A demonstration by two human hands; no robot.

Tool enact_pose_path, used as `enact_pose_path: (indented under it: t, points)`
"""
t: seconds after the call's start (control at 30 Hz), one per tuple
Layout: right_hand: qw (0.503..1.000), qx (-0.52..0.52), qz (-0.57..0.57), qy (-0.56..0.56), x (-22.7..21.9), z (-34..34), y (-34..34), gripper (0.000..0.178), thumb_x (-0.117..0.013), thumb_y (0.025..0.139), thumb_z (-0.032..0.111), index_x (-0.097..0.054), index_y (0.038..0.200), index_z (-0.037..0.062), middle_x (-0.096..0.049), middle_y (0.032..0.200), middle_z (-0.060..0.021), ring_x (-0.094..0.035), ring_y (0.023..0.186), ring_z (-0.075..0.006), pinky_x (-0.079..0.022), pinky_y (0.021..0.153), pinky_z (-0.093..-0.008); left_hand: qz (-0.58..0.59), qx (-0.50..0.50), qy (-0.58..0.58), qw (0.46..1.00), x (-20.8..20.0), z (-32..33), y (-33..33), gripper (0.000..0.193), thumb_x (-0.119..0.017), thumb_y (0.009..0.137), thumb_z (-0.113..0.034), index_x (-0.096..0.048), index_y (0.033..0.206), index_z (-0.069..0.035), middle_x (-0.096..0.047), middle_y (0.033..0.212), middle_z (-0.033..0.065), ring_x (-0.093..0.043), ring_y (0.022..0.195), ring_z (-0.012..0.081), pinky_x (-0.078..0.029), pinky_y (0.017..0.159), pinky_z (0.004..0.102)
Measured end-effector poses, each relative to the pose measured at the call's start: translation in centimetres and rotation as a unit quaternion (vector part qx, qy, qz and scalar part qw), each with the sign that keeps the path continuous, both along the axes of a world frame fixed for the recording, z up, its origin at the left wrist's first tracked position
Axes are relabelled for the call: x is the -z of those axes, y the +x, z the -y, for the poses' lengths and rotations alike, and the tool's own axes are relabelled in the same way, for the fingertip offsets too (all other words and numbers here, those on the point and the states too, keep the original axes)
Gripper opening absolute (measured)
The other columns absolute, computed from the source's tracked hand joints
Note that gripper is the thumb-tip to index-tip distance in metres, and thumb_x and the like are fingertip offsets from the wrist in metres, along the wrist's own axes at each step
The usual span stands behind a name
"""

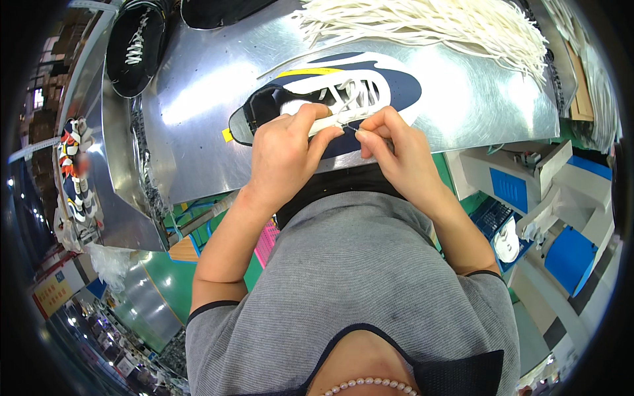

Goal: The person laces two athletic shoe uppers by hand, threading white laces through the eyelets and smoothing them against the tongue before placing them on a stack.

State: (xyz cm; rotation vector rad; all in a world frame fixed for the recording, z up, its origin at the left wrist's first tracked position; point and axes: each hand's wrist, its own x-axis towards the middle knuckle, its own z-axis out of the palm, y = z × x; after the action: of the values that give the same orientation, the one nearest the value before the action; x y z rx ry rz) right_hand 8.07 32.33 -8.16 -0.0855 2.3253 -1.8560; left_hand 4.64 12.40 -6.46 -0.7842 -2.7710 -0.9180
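A navy, white and yellow sneaker lies on the metal table with its toe to the right. A white shoelace criss-crosses its eyelets. My left hand pinches the near eyelet edge, thumb and forefinger close together beside the tongue. Just to the right, my right hand is closed in a pinch on a thin metallic-looking piece that points toward the left thumb. What kind of piece it is, I cannot make out. The fingers partly hide the shoe's near side.
A large bundle of white laces covers the back right of the metal table. A black shoe with white laces stands at the far left, and part of another dark shoe shows beside it. A blue crate sits lower right.
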Motion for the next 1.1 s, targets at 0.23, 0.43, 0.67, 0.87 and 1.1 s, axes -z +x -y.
enact_pose_path:
  t: [0.23, 0.43, 0.67, 0.87, 1.1]
  points:
    - [0.978, 0.033, 0.136, -0.157, 0.3, 3.1, -1.4, 0.015, -0.059, 0.098, 0.012, -0.051, 0.096, 0.0002, -0.063, 0.073, -0.0068, -0.061, 0.066, -0.0121, -0.049, 0.062, -0.0281, -0.076, 0.090, 0.015, 0.993, 0.8, 0.7, 0.4, 0.029, -0.080, 0.079, -0.010, -0.064, 0.101, -0.001, -0.067, 0.082, 0.0130, -0.064, 0.068, 0.0302, -0.050, 0.059, 0.0368]
    - [0.990, -0.059, 0.072, 0.106, -3.4, -3.5, -0.8, 0.022, -0.069, 0.091, 0.022, -0.065, 0.101, 0.0034, -0.067, 0.075, -0.0107, -0.068, 0.067, -0.0229, -0.050, 0.062, -0.0340, -0.102, 0.057, 0.035, 0.993, 1.6, 1.3, 1.7, 0.038, -0.082, 0.077, -0.010, -0.059, 0.106, -0.001, -0.068, 0.081, 0.0095, -0.062, 0.067, 0.0258, -0.046, 0.056, 0.0349]
    - [0.937, -0.174, -0.180, 0.244, -4.2, 0.1, -4.6, 0.013, -0.067, 0.084, 0.015, -0.071, 0.088, 0.0043, -0.069, 0.077, -0.0147, -0.066, 0.071, -0.0345, -0.052, 0.065, -0.0397, -0.178, 0.119, 0.069, 0.974, 2.4, 0.8, 1.0, 0.044, -0.084, 0.074, -0.003, -0.051, 0.103, -0.005, -0.068, 0.083, 0.0079, -0.059, 0.059, 0.0228, -0.046, 0.056, 0.0340]
    - [0.946, -0.234, -0.083, 0.207, -3.0, 0.1, -6.2, 0.018, -0.071, 0.085, 0.019, -0.071, 0.095, 0.0040, -0.066, 0.071, -0.0118, -0.063, 0.063, -0.0273, -0.050, 0.063, -0.0363, -0.194, 0.130, 0.077, 0.969, 2.3, 0.7, 0.9, 0.045, -0.084, 0.073, -0.004, -0.051, 0.103, -0.005, -0.066, 0.083, 0.0087, -0.059, 0.060, 0.0238, -0.046, 0.056, 0.0339]
    - [0.991, -0.003, 0.031, -0.130, -3.8, -0.8, -6.2, 0.019, -0.069, 0.093, 0.019, -0.070, 0.095, 0.0005, -0.054, 0.067, 0.0058, -0.044, 0.063, -0.0018, -0.036, 0.055, -0.0198, -0.088, 0.131, 0.026, 0.987, 1.5, 1.4, 1.4, 0.050, -0.083, 0.076, -0.007, -0.051, 0.113, -0.001, -0.068, 0.088, 0.0129, -0.066, 0.068, 0.0282, -0.051, 0.059, 0.0346]
